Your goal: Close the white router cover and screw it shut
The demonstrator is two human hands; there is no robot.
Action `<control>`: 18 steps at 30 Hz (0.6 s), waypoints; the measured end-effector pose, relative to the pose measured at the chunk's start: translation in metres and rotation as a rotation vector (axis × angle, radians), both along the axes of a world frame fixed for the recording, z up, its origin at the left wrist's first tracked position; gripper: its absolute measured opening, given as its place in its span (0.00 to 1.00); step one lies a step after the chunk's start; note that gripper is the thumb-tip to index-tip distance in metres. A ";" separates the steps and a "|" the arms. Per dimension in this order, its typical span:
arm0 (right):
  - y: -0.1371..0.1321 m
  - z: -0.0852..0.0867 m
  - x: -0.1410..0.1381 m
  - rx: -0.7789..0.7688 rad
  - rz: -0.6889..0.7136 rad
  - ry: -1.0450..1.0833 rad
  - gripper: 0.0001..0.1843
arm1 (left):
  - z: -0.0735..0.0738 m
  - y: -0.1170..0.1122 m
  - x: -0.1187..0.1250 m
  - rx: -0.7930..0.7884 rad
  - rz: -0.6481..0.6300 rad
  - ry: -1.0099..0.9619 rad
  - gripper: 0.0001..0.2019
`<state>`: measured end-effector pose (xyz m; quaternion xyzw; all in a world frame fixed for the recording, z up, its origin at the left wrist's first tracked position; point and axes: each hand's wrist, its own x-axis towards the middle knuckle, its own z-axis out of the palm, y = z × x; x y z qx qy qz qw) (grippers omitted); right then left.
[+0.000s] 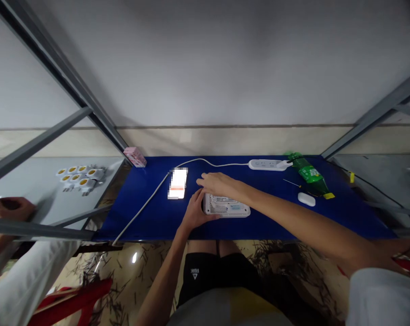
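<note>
A white plastic casing with rounded corners, rows of small holes and a pale label lies on the blue tabletop. My left hand is closed around its left end, the thumb along the near edge. Across the casing's far left part reaches my right hand, its fingers bent and close together, pointing left. Whatever is under those fingers is hidden, as is the casing's far side. Just left of both hands lies a phone with a bright, partly blurred screen.
Behind my hands is a white power strip with a cable running left. A green bottle, a screwdriver and a white case lie right. A pink box stands back left. Grey frame bars flank the table; another person's hand is left.
</note>
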<state>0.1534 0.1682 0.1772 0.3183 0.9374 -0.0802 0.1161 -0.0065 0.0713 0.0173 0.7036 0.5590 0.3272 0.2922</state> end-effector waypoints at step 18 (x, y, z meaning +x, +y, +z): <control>-0.013 0.029 -0.007 -0.023 -0.004 -0.073 0.20 | 0.000 0.000 0.000 -0.012 0.019 0.064 0.57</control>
